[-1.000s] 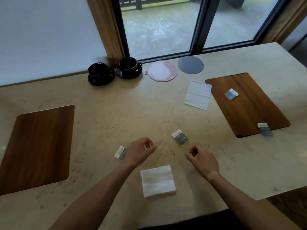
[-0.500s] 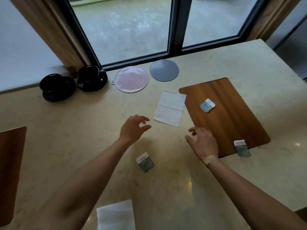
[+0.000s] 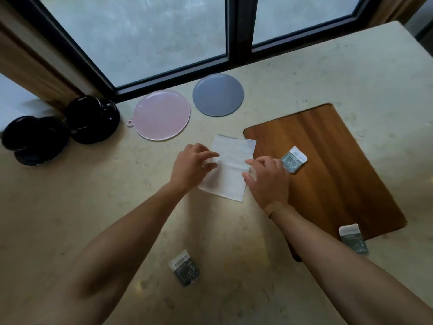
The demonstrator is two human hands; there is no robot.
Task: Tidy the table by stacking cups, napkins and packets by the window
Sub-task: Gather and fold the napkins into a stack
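Note:
A white napkin (image 3: 230, 165) lies flat on the stone table (image 3: 93, 195), its right edge over the wooden mat (image 3: 328, 172). My left hand (image 3: 192, 165) rests its fingertips on the napkin's left edge. My right hand (image 3: 267, 177) touches its right edge with spread fingers. Neither hand has lifted it. Two black cups on saucers (image 3: 93, 118) (image 3: 32, 139) stand by the window at the left. Grey packets lie on the mat (image 3: 294, 159), at the mat's near corner (image 3: 353, 239), and on the table between my arms (image 3: 185, 267).
A pink round mat (image 3: 161, 114) and a grey round mat (image 3: 218, 95) lie next to the window frame (image 3: 239, 31). The table's right edge runs past the wooden mat.
Both hands have reached forward from near the middle packet to the far napkin and now touch its two sides. The view has moved closer to the window.

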